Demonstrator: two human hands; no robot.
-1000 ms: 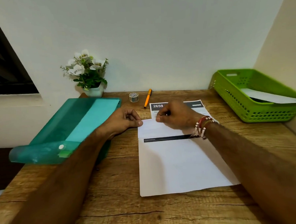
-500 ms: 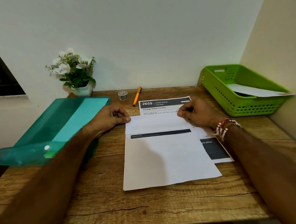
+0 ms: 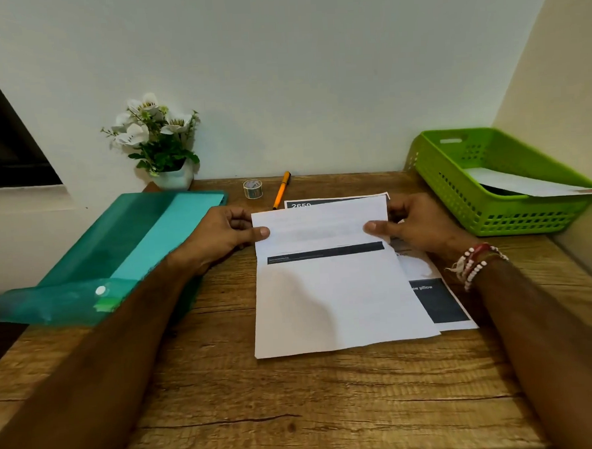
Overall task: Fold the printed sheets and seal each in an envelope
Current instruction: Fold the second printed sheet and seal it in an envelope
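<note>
A white printed sheet (image 3: pixel 340 304) lies on the wooden desk (image 3: pixel 297 402), its far part folded over toward me with a dark printed band showing below the fold. My left hand (image 3: pixel 220 237) pinches the folded flap's left edge, thumb on top. My right hand (image 3: pixel 414 226), with bead bracelets at the wrist, pinches the right edge the same way. A second printed sheet (image 3: pixel 439 299) with dark blocks lies underneath and sticks out to the right and at the far edge.
A teal plastic folder (image 3: pixel 118 254) lies at the left, overhanging the desk. A green basket (image 3: pixel 457 181) holding a white envelope (image 3: pixel 525 183) stands at the right. A tape roll (image 3: pixel 252 188), an orange pen (image 3: pixel 282 190) and a potted flower (image 3: pixel 160 145) stand near the wall.
My right hand slid from the fold's middle to its right edge. Both hands now pinch the folded flap at its two sides, and the flap covers more of the sheet underneath.
</note>
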